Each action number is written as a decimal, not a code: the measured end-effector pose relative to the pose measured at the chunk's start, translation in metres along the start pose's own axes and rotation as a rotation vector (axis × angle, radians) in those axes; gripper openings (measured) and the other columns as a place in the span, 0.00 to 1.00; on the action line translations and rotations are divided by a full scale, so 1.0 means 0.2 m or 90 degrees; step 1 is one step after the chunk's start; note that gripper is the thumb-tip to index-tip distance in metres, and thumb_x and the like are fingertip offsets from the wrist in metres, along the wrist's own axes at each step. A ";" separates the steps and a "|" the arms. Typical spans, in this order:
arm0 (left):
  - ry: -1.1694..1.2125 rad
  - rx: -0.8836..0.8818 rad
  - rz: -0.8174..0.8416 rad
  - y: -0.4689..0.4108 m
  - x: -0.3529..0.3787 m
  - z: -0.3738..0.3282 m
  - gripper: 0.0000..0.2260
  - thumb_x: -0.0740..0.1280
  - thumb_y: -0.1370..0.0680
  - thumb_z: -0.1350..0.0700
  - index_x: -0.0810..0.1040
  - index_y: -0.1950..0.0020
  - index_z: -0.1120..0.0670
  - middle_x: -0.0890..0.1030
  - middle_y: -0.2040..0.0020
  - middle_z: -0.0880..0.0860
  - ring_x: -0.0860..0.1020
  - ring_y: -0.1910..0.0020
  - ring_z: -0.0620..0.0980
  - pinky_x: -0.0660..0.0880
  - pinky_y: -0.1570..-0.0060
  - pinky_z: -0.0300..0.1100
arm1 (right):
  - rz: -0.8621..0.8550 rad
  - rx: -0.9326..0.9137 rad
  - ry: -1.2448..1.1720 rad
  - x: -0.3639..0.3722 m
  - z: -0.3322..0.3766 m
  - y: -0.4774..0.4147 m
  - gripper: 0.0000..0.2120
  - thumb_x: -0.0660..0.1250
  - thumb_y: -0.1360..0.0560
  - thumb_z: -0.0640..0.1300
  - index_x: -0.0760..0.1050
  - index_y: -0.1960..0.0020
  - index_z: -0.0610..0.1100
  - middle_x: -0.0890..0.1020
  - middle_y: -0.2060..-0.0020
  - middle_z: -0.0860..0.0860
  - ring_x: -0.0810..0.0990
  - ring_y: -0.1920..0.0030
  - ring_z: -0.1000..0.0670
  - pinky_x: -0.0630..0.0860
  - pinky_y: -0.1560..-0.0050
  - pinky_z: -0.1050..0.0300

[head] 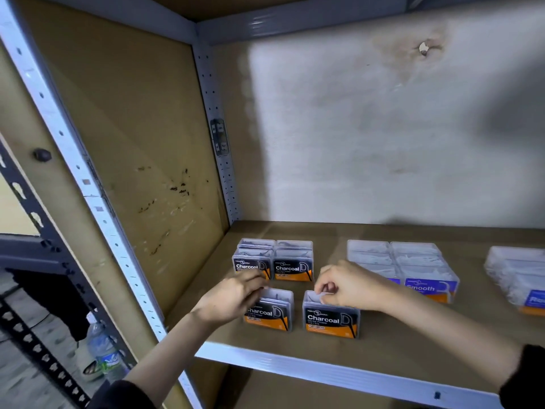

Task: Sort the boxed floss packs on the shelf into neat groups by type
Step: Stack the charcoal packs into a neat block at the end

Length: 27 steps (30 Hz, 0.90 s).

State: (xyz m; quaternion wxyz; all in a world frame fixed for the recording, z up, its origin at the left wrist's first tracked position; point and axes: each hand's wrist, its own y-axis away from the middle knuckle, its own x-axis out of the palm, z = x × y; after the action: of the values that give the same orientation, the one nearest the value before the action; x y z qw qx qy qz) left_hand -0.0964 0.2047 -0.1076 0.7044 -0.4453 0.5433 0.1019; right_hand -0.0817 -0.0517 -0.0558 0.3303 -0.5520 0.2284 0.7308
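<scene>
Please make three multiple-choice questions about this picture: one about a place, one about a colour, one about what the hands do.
1. Where on the shelf do the Charcoal packs stand? A left end; B right end; C middle.
2. Their labels' upper part is: A black; B green; C white.
3. The left hand and right hand: A hang idle; B each grip one pack; C lie flat.
A: beside the side panel. A: white print on black. B: fingers curl over the left front pack and right front pack.
</scene>
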 end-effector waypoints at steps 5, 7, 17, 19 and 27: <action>0.017 -0.009 -0.002 0.04 -0.01 -0.04 0.13 0.52 0.18 0.48 0.74 0.50 0.51 0.73 0.52 0.44 0.73 0.54 0.42 0.74 0.60 0.33 | 0.008 0.018 0.029 0.02 0.01 0.09 0.12 0.66 0.25 0.46 0.79 0.44 0.43 0.76 0.53 0.51 0.73 0.54 0.55 0.69 0.54 0.61; 0.018 -0.021 0.008 0.06 0.00 -0.04 0.10 0.56 0.21 0.47 0.75 0.51 0.50 0.75 0.52 0.44 0.74 0.54 0.41 0.78 0.63 0.36 | 0.019 0.037 0.049 0.04 0.02 0.12 0.14 0.66 0.26 0.47 0.77 0.42 0.44 0.74 0.52 0.51 0.75 0.51 0.52 0.71 0.52 0.57; -0.020 -0.065 0.010 0.10 0.03 -0.04 0.13 0.61 0.30 0.50 0.71 0.47 0.51 0.72 0.49 0.43 0.72 0.52 0.41 0.71 0.55 0.31 | -0.083 0.070 0.088 0.15 0.09 0.10 0.14 0.59 0.23 0.40 0.72 0.38 0.42 0.73 0.40 0.49 0.72 0.39 0.49 0.67 0.50 0.62; -0.034 -0.082 -0.006 0.09 0.03 -0.03 0.13 0.60 0.31 0.51 0.71 0.48 0.52 0.79 0.52 0.47 0.71 0.53 0.42 0.70 0.53 0.30 | -0.096 0.079 0.075 0.18 0.10 0.05 0.14 0.58 0.24 0.38 0.73 0.39 0.42 0.73 0.40 0.48 0.72 0.39 0.48 0.70 0.46 0.57; 0.007 -0.259 0.022 0.10 0.07 0.10 0.16 0.67 0.33 0.62 0.79 0.45 0.58 0.83 0.48 0.57 0.76 0.49 0.47 0.67 0.49 0.37 | -0.126 0.107 0.070 0.21 0.12 -0.13 0.17 0.57 0.24 0.36 0.71 0.36 0.42 0.73 0.38 0.48 0.73 0.38 0.45 0.72 0.44 0.55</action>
State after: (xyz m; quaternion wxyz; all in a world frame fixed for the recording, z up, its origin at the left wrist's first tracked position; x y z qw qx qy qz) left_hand -0.0897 0.2260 -0.1286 0.5951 -0.5694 0.5229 0.2193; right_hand -0.0858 -0.0070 -0.0873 0.4331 -0.5815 0.2510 0.6413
